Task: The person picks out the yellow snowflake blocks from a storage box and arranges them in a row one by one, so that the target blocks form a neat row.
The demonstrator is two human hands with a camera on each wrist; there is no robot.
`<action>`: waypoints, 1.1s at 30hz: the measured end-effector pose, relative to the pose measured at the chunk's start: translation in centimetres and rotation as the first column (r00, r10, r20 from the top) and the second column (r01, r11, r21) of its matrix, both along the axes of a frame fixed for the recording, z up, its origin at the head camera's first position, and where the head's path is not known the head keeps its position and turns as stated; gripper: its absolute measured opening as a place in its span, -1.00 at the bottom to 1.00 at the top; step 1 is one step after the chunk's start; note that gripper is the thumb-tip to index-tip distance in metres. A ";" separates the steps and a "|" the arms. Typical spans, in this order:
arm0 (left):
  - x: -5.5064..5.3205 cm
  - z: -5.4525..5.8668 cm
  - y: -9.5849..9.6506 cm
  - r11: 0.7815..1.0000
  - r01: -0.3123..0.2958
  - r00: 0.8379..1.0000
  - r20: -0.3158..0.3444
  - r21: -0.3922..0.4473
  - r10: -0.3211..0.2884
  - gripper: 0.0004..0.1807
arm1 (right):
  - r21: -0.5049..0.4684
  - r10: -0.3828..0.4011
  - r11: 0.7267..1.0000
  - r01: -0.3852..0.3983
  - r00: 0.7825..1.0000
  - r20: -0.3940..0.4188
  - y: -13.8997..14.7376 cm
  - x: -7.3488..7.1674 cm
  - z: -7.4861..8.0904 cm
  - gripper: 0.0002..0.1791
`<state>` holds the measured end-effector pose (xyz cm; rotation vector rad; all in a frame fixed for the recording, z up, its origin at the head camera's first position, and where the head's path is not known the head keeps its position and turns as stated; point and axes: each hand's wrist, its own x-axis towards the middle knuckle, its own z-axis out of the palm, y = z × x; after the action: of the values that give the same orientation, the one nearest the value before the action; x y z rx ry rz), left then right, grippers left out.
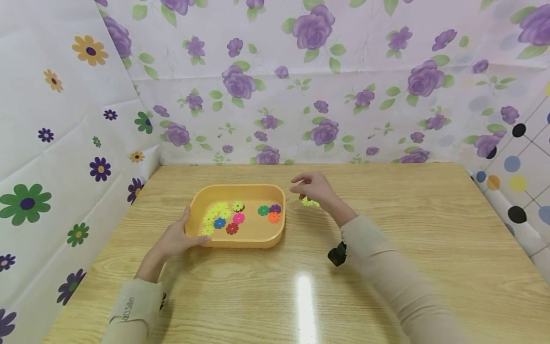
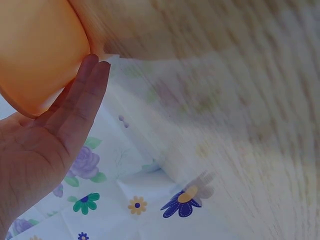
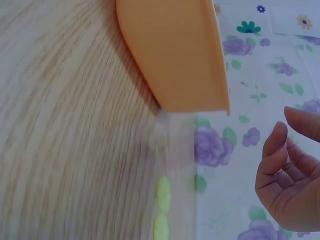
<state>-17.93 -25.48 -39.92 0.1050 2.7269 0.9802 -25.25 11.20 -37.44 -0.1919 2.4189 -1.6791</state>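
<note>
A yellow-orange plastic basin [image 1: 253, 235] stands on the table, left of centre in the head view. Several flower-shaped plastic discs lie in it: a group of yellow discs [image 1: 221, 209] on the left, with blue, pink and red ones, and a green disc [image 1: 263, 210] beside purple and orange ones on the right. My left hand [image 1: 175, 240] grips the basin's left end, thumb over the front rim, fingers along the outer wall. Just right of the basin, my right hand [image 1: 317, 187] hovers with bent fingers, nothing visible between them. Yellow discs [image 1: 310, 202] lie on the table beneath it.
The wooden table [image 1: 240, 296] ends at a flower-printed sheet [image 1: 301, 114] behind, with more printed sheets at the left and right. A small black device [image 1: 337, 254] sits at the right cuff.
</note>
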 end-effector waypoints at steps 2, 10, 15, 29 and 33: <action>-0.1 0.1 0.1 1.000 0.000 1.000 0.004 -0.002 0.000 0.27 | -0.011 0.007 1.000 -0.007 1.000 0.002 -0.7 0.1 0.0 -0.68; -0.1 0.0 0.0 1.000 -0.010 1.000 0.011 -0.002 0.010 0.27 | -0.037 0.047 0.998 -0.046 0.999 0.012 -3.7 0.5 0.0 -0.65; -0.1 0.0 0.1 1.000 -0.012 1.000 0.016 -0.003 0.012 0.27 | -0.051 0.060 0.997 -0.059 0.998 0.017 -5.6 0.9 -0.1 -0.68; 0.0 0.1 0.2 1.000 -0.010 1.000 0.015 -0.014 0.011 0.26 | -0.056 0.167 0.984 -0.167 0.986 0.001 -10.4 2.1 -1.1 -0.70; 0.0 0.2 0.1 1.000 -0.007 1.000 0.012 -0.019 0.007 0.26 | -0.004 0.220 0.976 -0.220 0.976 -0.005 -11.8 2.3 -1.5 -0.68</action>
<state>-17.93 -25.35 -39.72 0.0856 2.7266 0.9534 -22.91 -0.62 -38.90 -0.4474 2.2999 -1.5876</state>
